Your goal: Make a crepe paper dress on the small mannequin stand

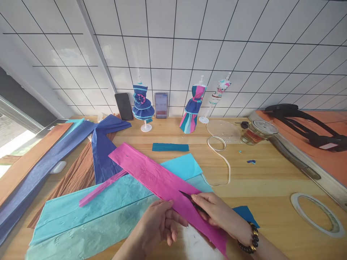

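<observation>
A long bright pink strip (151, 171), which looks like crepe paper or thin cloth, lies slanting across the middle of the table. My left hand (157, 224) pinches its near edge between thumb and fingers. Over the strip, my right hand (217, 209) grips dark scissors (185, 195), their blades pointing up and left across the pink; the handles are mostly hidden by the fingers. Underneath are a light turquoise sheet (108, 207) and a bright cyan piece (184, 166). A narrow pink strip (101, 188) rests on the turquoise at the left.
Dressed miniature mannequins stand along the tiled wall, one in a blue dress (142, 104). Two phones lean there, including a black one (124, 106). Blue (104, 151) and brown (73, 173) strips lie left. A glass jar (258, 131) and white tape roll (295, 206) sit right.
</observation>
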Demonstrator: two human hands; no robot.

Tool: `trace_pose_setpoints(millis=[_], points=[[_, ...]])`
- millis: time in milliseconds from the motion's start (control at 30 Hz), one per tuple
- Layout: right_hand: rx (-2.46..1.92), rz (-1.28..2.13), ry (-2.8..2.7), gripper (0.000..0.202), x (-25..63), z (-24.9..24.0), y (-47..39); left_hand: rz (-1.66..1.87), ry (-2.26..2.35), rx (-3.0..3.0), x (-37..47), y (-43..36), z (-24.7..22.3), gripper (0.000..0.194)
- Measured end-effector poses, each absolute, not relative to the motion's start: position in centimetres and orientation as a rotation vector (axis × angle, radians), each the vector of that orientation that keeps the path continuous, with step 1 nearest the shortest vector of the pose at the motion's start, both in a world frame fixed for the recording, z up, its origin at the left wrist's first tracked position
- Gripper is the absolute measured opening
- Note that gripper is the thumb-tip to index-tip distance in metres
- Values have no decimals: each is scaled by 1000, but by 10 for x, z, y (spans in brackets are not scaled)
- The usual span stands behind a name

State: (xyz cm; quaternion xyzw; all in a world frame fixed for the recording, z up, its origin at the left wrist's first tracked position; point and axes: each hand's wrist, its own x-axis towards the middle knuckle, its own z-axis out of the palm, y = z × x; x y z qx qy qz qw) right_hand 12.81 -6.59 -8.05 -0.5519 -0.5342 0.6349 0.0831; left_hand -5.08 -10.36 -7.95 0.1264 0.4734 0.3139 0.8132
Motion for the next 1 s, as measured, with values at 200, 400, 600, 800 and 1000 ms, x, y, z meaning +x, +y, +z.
trace_pose_setpoints(millis=[200, 400, 600, 800, 1000], points=[[-1630, 1904, -1603, 39, 123, -81, -63, 663, 994, 251, -52, -104, -81, 32], [-1650, 1886, -1603, 39, 117, -79, -62, 644, 1006, 235, -50, -102, -76, 35], [-1667, 1854, -1621, 38, 114, -80, -61, 656, 998, 208, -50, -102, -79, 36], [-1666, 1809, -1657, 41, 114, -83, -62, 675, 968, 223, -51, -103, -82, 35], [-1680, 1775, -1667, 41, 114, -85, -65, 691, 953, 222, -52, -105, -84, 31]])
